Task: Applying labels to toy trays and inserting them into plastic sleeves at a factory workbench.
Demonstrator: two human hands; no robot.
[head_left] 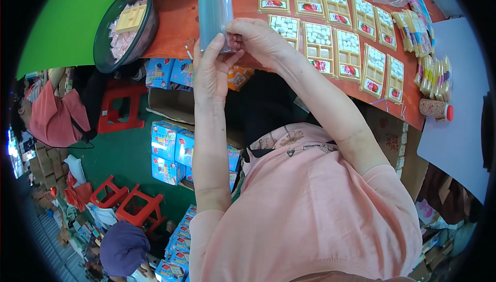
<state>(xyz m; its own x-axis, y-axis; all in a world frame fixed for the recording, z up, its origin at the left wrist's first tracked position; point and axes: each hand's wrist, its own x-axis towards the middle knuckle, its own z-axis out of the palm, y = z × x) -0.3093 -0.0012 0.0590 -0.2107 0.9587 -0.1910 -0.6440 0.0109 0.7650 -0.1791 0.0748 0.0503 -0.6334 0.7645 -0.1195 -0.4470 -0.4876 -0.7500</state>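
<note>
1. Red-orange tabletop (170,29) is stretching across the upper part of the view, with a green surface (67,18) lying beyond its left edge.
2. Yellow compartment trays (330,29) filled with small white cubes are lying in two rows across the table's right half, and more packed strips (429,70) are standing near the right end beside a small red-capped jar (435,109).
3. A dark round bowl (124,29) is sitting at the table's left end, holding pale pink pieces and one yellow tray.
4. Blue printed boxes (173,153) are stacked on the dark green floor below, near red plastic stools (134,204), and other people are sitting at the far left and bottom left.
5. The left hand (211,70) is curling its fingers closed around the lower part of a stack of clear plastic sleeves (214,13), held upright just above the table's near edge.
6. The right hand (258,39) is pinching at the stack's lower right corner, its fingertips (233,38) closed on the plastic and nearly touching the left thumb.
</note>
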